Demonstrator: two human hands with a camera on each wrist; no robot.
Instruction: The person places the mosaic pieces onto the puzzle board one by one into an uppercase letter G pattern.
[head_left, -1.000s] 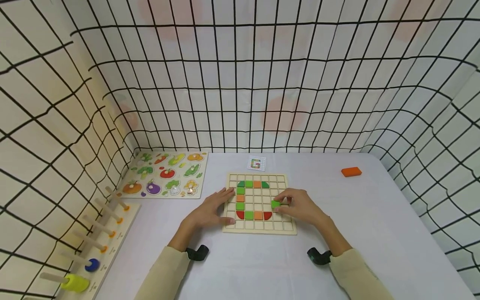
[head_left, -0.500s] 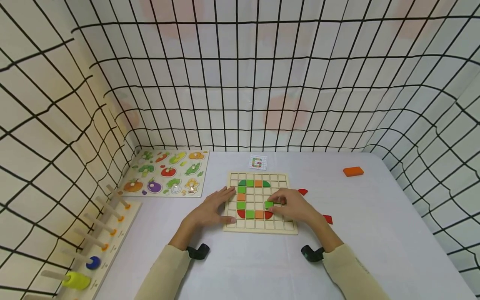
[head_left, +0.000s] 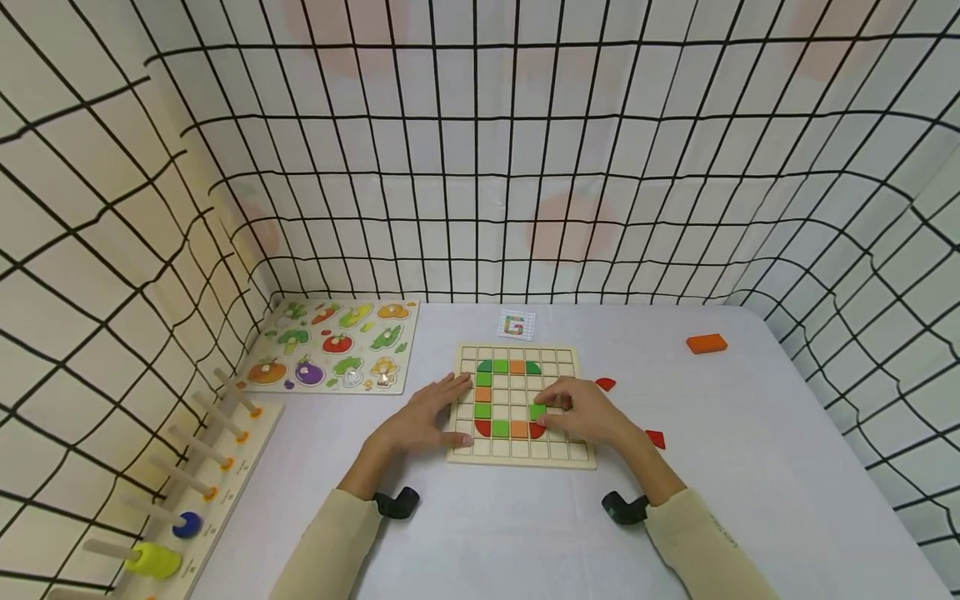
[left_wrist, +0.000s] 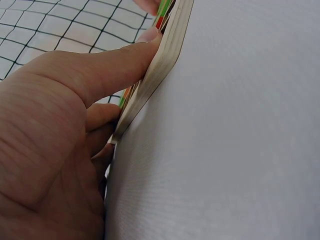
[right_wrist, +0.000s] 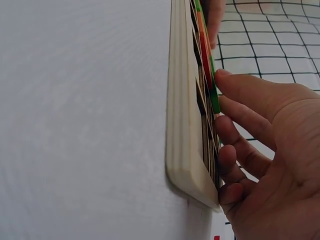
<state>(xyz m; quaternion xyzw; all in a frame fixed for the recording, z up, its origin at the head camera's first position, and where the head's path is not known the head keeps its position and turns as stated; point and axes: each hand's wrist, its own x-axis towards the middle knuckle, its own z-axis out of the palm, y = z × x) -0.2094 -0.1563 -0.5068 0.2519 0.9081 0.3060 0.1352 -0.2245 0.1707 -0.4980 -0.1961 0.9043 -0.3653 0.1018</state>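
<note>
My right hand (head_left: 588,408) pinches a green square tile (head_left: 537,412) between thumb and fingers, low over the wooden grid board (head_left: 525,457). In the head view this tile lies just behind a red rounded corner tile (head_left: 537,430). Along the board's left edge rests my left hand (head_left: 420,421), its fingers spread and its thumb (left_wrist: 115,67) on the rim. Green, orange and red tiles in the board's cells form an open C-like outline. A small pattern card (head_left: 517,325) showing a coloured G lies behind the board.
Two red pieces, one rounded (head_left: 605,384) and one by the right wrist (head_left: 656,438), lie right of the board. An orange block (head_left: 707,343) sits farther right. A vegetable puzzle (head_left: 337,346) and a peg board (head_left: 232,467) stand left. Black netting (head_left: 510,175) surrounds the table.
My right hand has moved the green tile left and lowered it beside the red corner tile. Two red pieces it had hidden now show. The left hand stays in place.
</note>
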